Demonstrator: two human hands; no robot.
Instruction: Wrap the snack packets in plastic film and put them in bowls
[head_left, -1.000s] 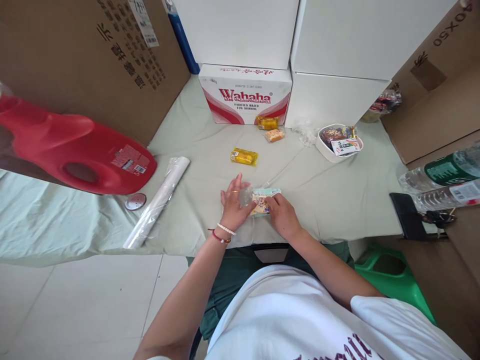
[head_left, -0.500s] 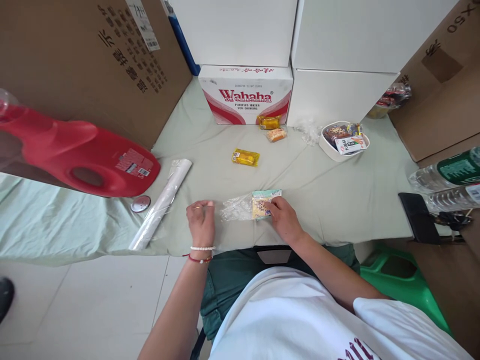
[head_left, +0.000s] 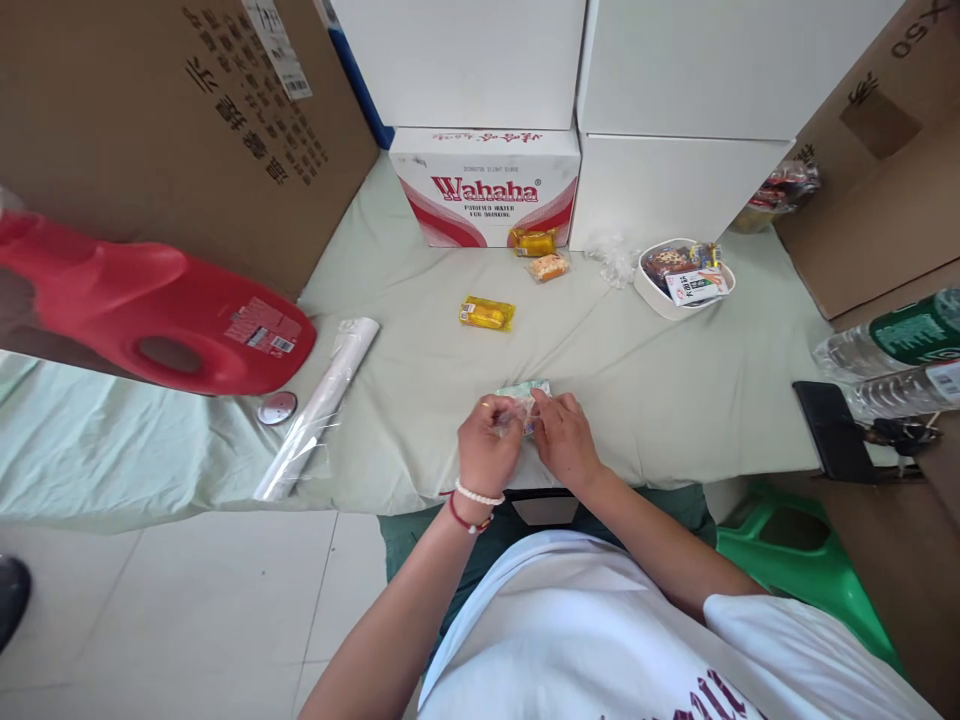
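Close together at the front of the table, both hands work at a small snack packet [head_left: 531, 388] with a pale green top edge. Clear plastic film [head_left: 514, 410] bunches between the fingers and partly covers the packet. My left hand [head_left: 489, 440], with a white bead bracelet and a red cord at its wrist, is pinched closed on the film. My right hand [head_left: 568, 440] is closed at the packet's right side, its fingertips near those of the left. Most of the packet is hidden by the fingers.
A yellow-wrapped snack [head_left: 487, 313] lies ahead; two more snacks sit by the Wahaha box [head_left: 487, 190]. A white bowl [head_left: 671, 300] holds packets. On the left are a film roll [head_left: 319, 410], a round lid [head_left: 277, 408] and a red jug [head_left: 172, 310]; bottles [head_left: 900, 340] stand right.
My left hand has moved right, bringing the stretched film's end to the packet. The film is now bunched over it. My right hand stays at the packet's right side.
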